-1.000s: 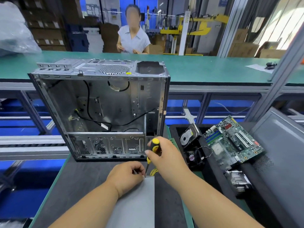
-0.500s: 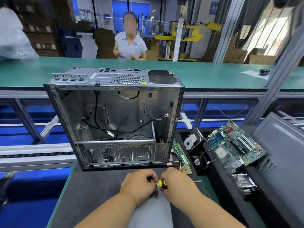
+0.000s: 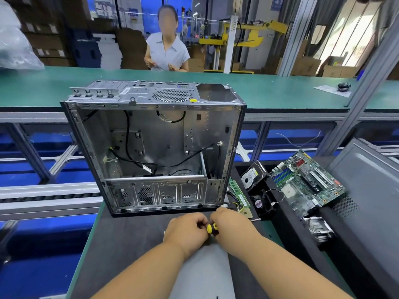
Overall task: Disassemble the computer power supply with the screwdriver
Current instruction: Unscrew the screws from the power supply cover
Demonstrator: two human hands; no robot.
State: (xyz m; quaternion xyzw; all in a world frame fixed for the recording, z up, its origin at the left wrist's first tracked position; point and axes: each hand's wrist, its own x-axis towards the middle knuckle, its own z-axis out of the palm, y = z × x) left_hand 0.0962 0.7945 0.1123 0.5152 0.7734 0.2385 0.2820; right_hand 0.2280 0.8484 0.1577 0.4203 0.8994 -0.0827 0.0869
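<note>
right hand (image 3: 233,227) grips screwdriver (image 3: 212,228) | left hand (image 3: 186,231) on grey power supply (image 3: 203,270) | gutted case (image 3: 157,147) behind

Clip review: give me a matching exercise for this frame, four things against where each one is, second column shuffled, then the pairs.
Things:
1. screwdriver
2. motherboard
3. case
4. RAM stick

Places:
A. standing open on the dark mat, behind the hands
B. lying between the case and the black bin
C. between the left hand and right hand, at the near edge of the grey power supply
D. tilted on the black bin's far right side

Pairs: 1-C, 2-D, 3-A, 4-B
</note>
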